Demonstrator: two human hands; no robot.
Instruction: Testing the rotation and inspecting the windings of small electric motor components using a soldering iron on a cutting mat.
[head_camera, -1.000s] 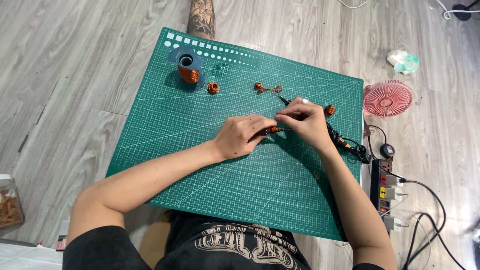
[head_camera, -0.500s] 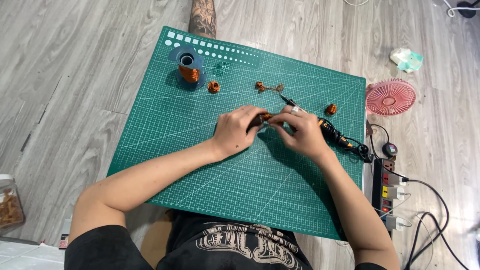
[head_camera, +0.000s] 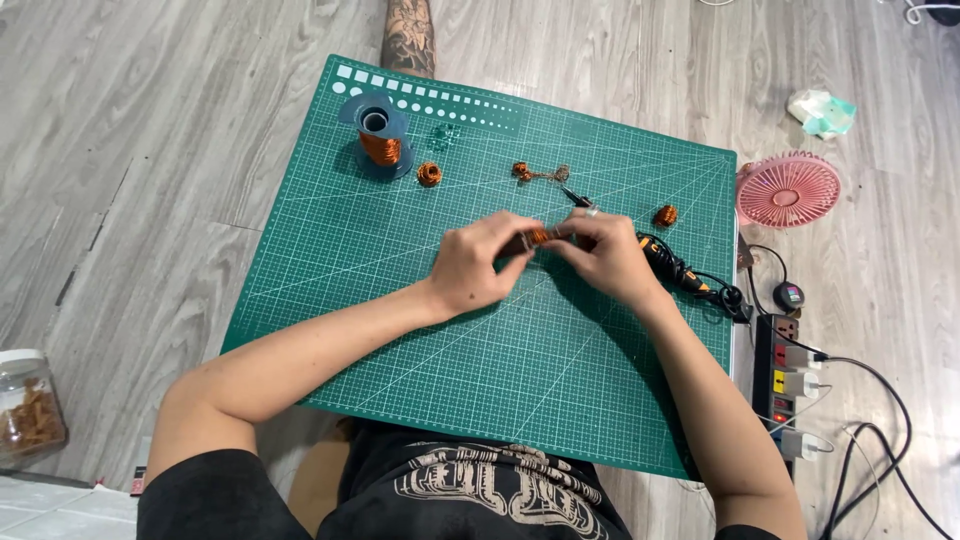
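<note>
Both hands on small copper-wound coil (head_camera: 539, 237), mid-mat, nearer far edge.

L hand (head_camera: 478, 265) pinches coil's left end, R hand (head_camera: 602, 258) grips its right end w/ fingertips. Coil prob. light, stiff core, thin wire easily nicked or unwound; hold by core ends, not windings. Vs 1.0 s ago: hands w/ coil shifted slightly left, away from soldering iron (head_camera: 680, 268) by mat's right edge; spool (head_camera: 378, 137) at far-left corner unmoved.

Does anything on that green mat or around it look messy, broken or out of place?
Nothing looks broken or spilled. The one stray bit is a crumpled white and green wad on the grey wood floor beyond the pink round fan. Both hands pinch a small copper coil.
</note>
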